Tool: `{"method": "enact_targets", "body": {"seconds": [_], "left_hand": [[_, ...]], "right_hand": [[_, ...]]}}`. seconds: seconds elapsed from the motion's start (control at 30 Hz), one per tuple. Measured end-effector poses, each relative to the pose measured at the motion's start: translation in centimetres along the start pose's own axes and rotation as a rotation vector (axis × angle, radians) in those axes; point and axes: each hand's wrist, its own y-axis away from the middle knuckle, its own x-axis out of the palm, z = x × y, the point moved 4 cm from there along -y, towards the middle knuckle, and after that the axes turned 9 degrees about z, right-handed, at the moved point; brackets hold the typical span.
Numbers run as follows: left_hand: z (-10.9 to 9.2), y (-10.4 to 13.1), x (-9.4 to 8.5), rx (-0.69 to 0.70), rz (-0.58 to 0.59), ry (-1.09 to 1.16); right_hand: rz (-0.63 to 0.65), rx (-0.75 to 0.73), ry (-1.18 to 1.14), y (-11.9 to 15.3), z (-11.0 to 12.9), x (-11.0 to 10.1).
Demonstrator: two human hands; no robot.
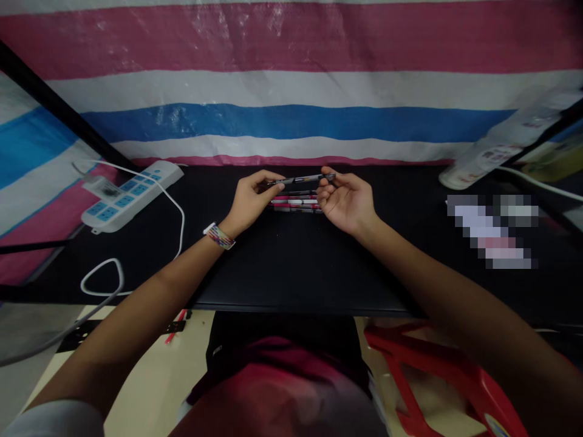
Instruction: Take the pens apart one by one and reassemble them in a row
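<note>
A dark pen (pixel 300 179) spans the gap between my two hands, roughly level, just above the black table (pixel 291 261). My left hand (pixel 255 197) pinches its left end between thumb and fingers. At the other end, my right hand (pixel 348 200) grips the pen with thumb and forefinger, its palm turned up and the other fingers curled. Beneath the held pen lie several more pens (pixel 296 202), pink, white and dark, side by side on the table. Their right ends are partly hidden by my right hand. A woven colourful band is on my left wrist.
At the left lies a white power strip (pixel 136 194) with a plug in it and a loose white cable (pixel 182 224). A clear bottle (pixel 469 164) and a blurred-out item (pixel 492 233) are on the right. Striped sheeting (pixel 291 91) hangs behind; a red stool (pixel 432 364) stands below.
</note>
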Motion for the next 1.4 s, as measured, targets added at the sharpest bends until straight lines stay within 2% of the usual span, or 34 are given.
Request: {"method": "enact_targets", "body": {"seconds": [0.2, 0.33, 0.4, 0.57, 0.67, 0.77, 0.97, 1.13, 1.4], "left_hand": [[0.1, 0.0, 0.1, -0.017, 0.015, -0.009], [0.5, -0.2, -0.2, -0.016, 0.006, -0.022], [0.7, -0.3, -0.5, -0.022, -0.004, -0.024], [1.2, -0.5, -0.8, -0.085, -0.014, -0.055], [1.4, -0.5, -0.9, -0.097, -0.015, -0.043], [1.7, -0.6, -1.0, -0.108, -0.017, -0.052], [2.8, -0.9, -1.3, -0.182, -0.003, -0.268], [3.5, -0.8, -1.3, -0.22, 0.008, -0.243], [4.4, -0.9, -1.4, -0.239, 0.032, -0.291]], "right_hand": [[-0.013, -0.042, 0.102, -0.2, 0.1, -0.2], [0.043, -0.088, 0.277, -0.2, 0.2, -0.2], [0.042, -0.165, 0.439, -0.3, 0.6, -0.3], [-0.014, -0.498, 0.912, -0.5, 2.0, -0.9], [-0.049, -0.571, 1.114, -0.8, 2.4, -1.6], [-0.08, -0.547, 1.266, -1.2, 2.5, -2.2], [-0.033, -0.443, 1.458, -2.3, 1.8, -2.7], [-0.01, -0.354, 1.571, -2.4, 1.3, -2.7], [0.084, -0.371, 1.683, -2.0, 0.6, -2.4]]}}
